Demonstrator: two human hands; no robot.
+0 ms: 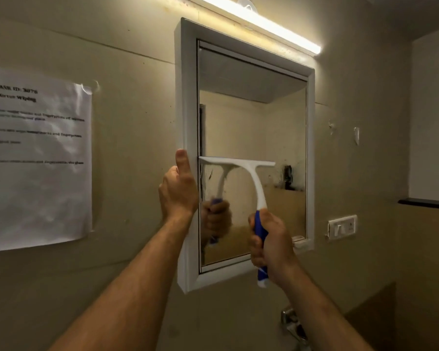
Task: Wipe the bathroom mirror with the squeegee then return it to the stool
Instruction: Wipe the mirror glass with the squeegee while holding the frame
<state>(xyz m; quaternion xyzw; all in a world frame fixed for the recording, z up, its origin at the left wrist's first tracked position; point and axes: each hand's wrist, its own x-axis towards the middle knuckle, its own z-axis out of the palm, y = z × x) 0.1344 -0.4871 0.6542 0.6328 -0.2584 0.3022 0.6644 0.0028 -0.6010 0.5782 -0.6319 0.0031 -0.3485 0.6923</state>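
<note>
White blade and neck on the squeegee (pixel 249 173), bright blue on its grip. The mirror (pixel 254 122) sits in a white frame, dark smudges speckling its glass. Beige wall (pixel 137 97), white paper sheet (pixel 36 158) with black print, warm yellow-white light strip (pixel 261 24), white switch plate (pixel 342 226).

Hands: both arms bare, raised forward. Left hand (pixel 179 191) upright, thumb extended upward, fingers hidden. Right hand (pixel 270 245) lower, fingers curled tight in a fist-like grip.
</note>
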